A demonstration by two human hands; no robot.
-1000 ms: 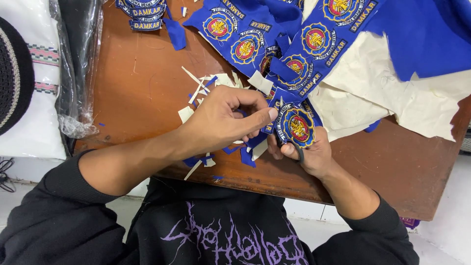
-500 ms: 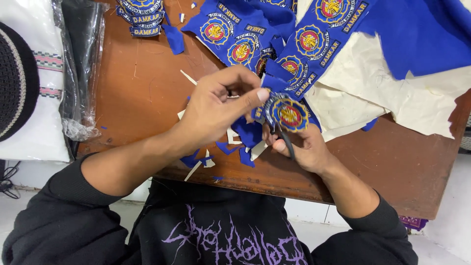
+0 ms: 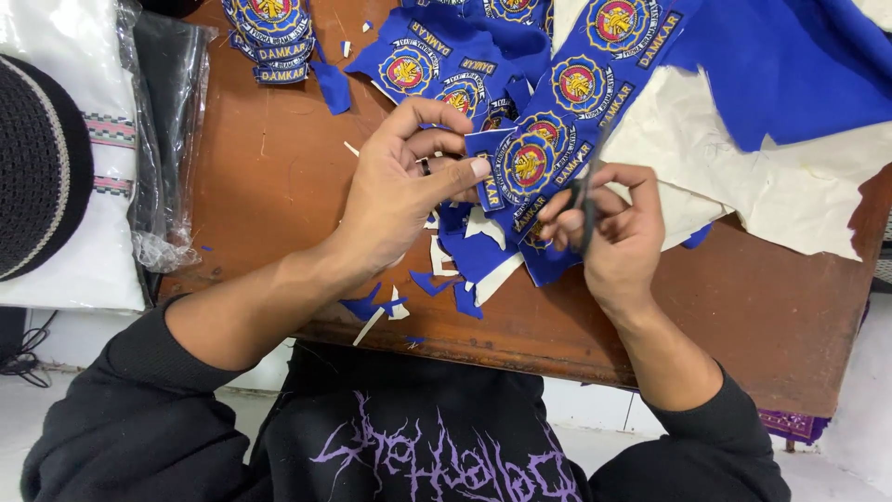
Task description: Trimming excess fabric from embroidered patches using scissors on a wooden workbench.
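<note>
- i note a brown wooden table (image 3: 771, 316) with a worn, scratched top; its front edge runs across the lower middle of my view.
- below the table i see a pale tiled floor (image 3: 56, 418), evenly lit.
- at far left lies a white cloth (image 3: 84, 270) with a patterned band, and beside it a clear plastic bag (image 3: 172, 139) holding something dark.
- a dark cable (image 3: 23, 358) trails on the floor at left.
- light is soft and even; i find no hard shadows.
</note>
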